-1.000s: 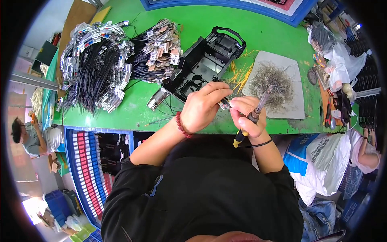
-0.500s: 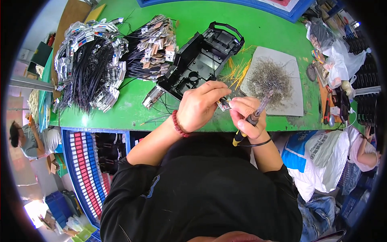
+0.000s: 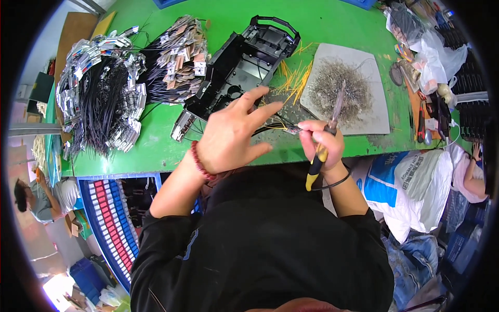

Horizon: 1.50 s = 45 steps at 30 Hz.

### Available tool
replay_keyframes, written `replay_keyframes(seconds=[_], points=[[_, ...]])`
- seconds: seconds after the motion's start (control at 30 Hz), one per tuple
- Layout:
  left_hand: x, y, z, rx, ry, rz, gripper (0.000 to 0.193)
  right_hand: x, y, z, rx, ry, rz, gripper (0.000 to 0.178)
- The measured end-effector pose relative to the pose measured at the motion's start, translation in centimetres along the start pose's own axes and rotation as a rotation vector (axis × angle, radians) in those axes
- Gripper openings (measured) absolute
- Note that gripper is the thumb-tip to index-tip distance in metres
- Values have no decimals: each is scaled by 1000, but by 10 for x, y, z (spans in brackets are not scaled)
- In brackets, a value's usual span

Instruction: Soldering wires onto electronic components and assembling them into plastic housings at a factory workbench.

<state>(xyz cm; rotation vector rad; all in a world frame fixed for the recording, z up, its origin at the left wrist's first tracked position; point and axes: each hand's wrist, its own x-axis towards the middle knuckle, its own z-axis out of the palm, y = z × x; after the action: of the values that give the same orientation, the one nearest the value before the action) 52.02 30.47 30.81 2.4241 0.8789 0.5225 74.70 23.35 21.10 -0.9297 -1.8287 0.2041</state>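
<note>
My left hand [image 3: 232,132] is open, its fingers spread over the near end of a black plastic housing [image 3: 244,73] and some loose wires, holding nothing. In my right hand [image 3: 328,144] is a soldering iron [image 3: 317,165] with a yellow and black handle, its tip pointing up and away over a pale sheet [image 3: 375,117]. The thumb and forefinger of that same hand pinch a small wired part [image 3: 292,129], possibly a circuit board; its detail is too small to make out. Black wires run from it toward the housing.
Bundles of black wires with silvery ends [image 3: 106,88] and more wired parts [image 3: 182,57] lie at the left of the green table [image 3: 156,161]. Yellow wires [image 3: 295,83] lie beside the sheet, which bears dark solder crumbs. Pliers [image 3: 421,122] and plastic bags [image 3: 434,62] are at right.
My left hand has let go of the small wired part, opened and drawn back to the left. The soldering iron now stands more upright in my right hand. The whole view has shifted slightly.
</note>
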Motion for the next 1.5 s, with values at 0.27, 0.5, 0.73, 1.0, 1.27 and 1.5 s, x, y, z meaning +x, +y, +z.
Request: replay_keyframes(seconds=[0.27, 0.5, 0.73, 1.0, 1.27, 1.5], points=[[-3, -39, -14, 326, 379, 67, 53, -5, -9, 18, 536, 363, 323, 39], [13, -100, -30, 426, 66, -489, 33, -2, -6, 13, 723, 272, 299, 44], [28, -129, -33, 355, 46, -398, 27, -10, -4, 12, 607, 177, 441, 47], [38, -57, -48, 817, 124, -124, 10, -17, 5, 27, 379, 9, 510, 40], [35, -46, -38, 635, 154, -199, 11, -8, 6, 24, 50, -9, 405, 44], [24, -50, -43, 467, 242, -196, 25, 3, -2, 33, -140, -212, 292, 45]])
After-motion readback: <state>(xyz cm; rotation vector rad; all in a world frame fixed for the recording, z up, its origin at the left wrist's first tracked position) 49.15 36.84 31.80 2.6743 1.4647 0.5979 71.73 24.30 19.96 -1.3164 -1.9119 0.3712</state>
